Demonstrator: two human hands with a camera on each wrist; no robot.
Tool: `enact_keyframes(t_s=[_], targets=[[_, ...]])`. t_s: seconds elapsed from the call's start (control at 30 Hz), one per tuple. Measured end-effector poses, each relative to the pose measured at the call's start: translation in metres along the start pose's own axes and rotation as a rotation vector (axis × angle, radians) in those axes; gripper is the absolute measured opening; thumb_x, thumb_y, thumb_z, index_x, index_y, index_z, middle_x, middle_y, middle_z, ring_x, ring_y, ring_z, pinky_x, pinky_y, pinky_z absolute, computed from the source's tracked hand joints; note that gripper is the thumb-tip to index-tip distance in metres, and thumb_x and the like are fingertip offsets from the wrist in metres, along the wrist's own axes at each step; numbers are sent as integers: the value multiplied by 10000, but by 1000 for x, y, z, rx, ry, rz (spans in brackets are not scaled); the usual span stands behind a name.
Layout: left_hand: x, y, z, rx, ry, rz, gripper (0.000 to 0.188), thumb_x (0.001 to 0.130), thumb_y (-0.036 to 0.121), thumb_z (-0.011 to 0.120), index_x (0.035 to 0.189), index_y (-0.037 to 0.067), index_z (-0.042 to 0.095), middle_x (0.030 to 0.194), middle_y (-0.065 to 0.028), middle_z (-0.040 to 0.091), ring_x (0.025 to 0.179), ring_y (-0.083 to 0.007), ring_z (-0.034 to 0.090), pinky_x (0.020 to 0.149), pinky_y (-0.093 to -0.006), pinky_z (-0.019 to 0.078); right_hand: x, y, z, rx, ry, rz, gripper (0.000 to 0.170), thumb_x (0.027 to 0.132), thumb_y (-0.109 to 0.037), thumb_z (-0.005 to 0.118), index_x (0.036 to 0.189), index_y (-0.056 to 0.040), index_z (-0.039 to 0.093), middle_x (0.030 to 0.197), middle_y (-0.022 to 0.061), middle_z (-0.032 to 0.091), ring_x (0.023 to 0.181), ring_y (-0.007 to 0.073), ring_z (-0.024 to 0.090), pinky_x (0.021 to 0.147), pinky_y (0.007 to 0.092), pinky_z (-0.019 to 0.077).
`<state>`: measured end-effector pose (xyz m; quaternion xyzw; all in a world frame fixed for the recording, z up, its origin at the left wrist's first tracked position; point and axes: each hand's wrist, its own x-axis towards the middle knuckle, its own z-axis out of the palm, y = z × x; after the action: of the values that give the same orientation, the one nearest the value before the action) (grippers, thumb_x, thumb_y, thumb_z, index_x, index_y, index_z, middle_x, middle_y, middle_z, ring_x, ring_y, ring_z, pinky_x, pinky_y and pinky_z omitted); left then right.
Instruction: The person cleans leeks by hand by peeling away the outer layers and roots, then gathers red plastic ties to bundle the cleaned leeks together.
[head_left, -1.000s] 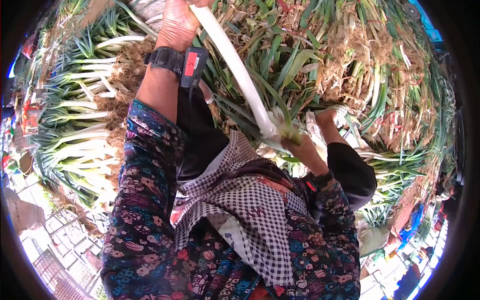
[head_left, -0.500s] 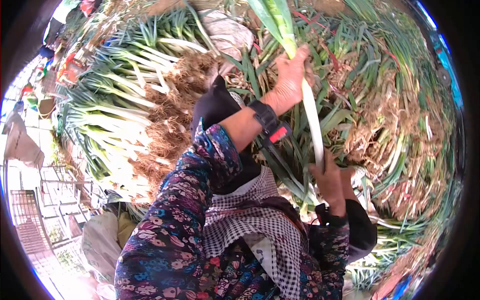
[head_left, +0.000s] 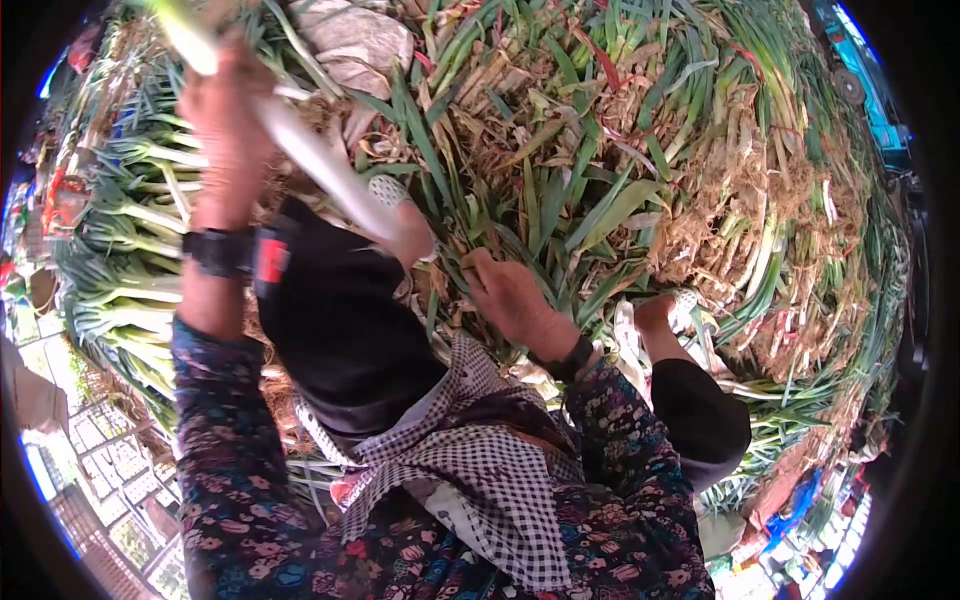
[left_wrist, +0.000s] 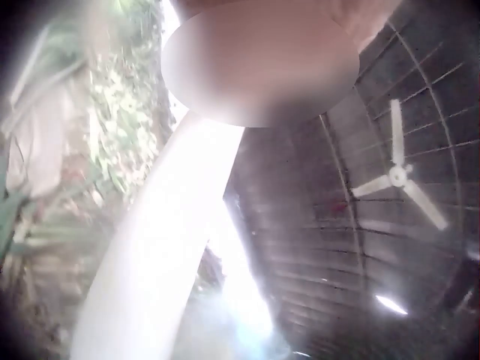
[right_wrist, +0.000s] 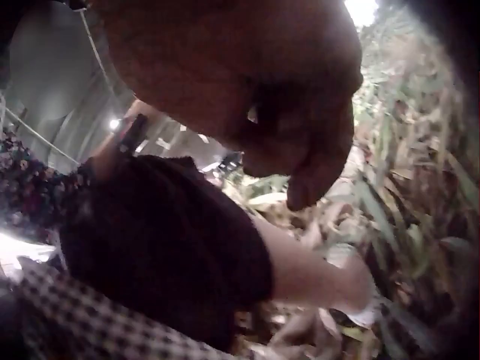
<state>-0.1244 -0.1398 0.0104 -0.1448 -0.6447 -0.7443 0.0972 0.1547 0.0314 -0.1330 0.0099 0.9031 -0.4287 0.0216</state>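
Observation:
At the upper left of the head view my left hand (head_left: 228,135) grips a long leek (head_left: 318,155), blurred by motion. Its white stalk slants down toward my knee, and its green end points to the top edge. In the left wrist view the pale stalk (left_wrist: 142,247) runs down from the hand. My right hand (head_left: 512,303) hangs over the leaf litter in front of my lap, its fingers loosely bent around nothing. Up close in the right wrist view, the same hand (right_wrist: 255,82) is dark, with bare fingers.
Trimmed leeks (head_left: 140,255) lie in a row at the left. A heap of untrimmed leeks (head_left: 745,210) with dry roots spreads at the right. Cut leaves (head_left: 560,190) cover the ground between my feet. A pale sack (head_left: 355,45) lies at the top.
The left hand has swung to the upper left with the leek. The right hand has let go of the leek's lower end and moved left, in front of the lap.

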Motion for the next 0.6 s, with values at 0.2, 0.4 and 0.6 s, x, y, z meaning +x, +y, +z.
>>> enact_keyframes(t_s=[0.2,0.4,0.6], targets=[[137,-100,-201,393,292,-183,412,766,227,745,1030,-27,556,787,-93,602,641,-202,570,585,-330,475,16,106,-30,334,220,447,195,922,-191,524,972,-4,549,754,175,632,657,300,631,613,387,479],[148,-192,-301,1267,396,-257,678,752,305,751,1281,-32,493,1129,-169,613,1007,-276,589,861,-364,471,63,234,-100,200,735,554,253,917,-193,537,1053,15,588,839,90,643,733,175,615,681,295,493],[101,-194,-164,464,81,-573,272,888,139,600,1148,60,611,1057,-46,654,918,-129,632,742,-224,479,135,297,-105,-301,969,758,400,830,-264,638,1130,-8,573,991,224,642,955,405,605,867,456,451]])
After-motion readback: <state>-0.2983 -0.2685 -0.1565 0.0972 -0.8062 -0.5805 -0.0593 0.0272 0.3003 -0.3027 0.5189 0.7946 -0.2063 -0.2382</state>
